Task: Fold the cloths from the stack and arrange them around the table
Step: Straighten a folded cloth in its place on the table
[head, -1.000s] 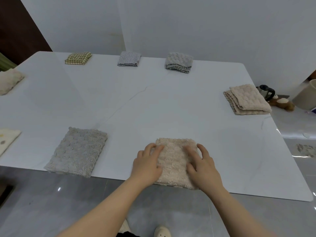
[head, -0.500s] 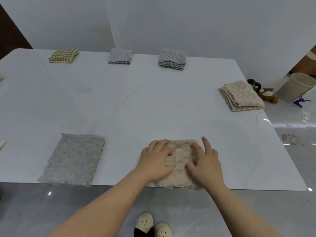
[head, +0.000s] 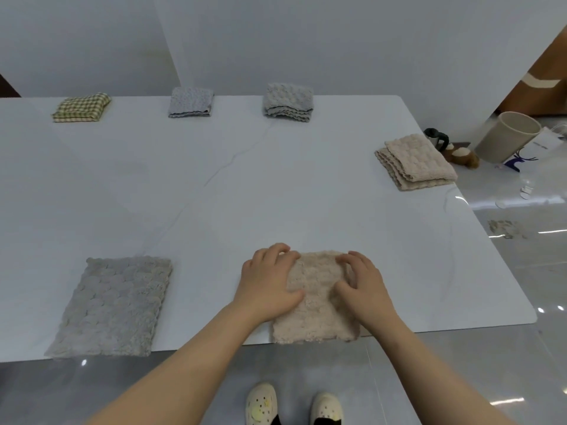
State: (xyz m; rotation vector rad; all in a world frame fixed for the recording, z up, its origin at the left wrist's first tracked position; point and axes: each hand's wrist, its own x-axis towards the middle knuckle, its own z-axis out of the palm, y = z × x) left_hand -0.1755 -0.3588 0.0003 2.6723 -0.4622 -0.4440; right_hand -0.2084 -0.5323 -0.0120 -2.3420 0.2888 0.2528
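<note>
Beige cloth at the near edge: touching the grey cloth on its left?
Apart. Head view shows a strip of bare table between the beige cloth and the grey cloth.

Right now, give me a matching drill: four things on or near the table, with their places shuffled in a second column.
1 checked cloth
2 flat grey cloth
3 pale cup
4 layered beige cloth

A off the table, to its right
B far edge, leftmost
C right edge
D near edge, beside the left hand holding the plain beige cloth

Pairs: 1-B, 2-D, 3-A, 4-C
</note>
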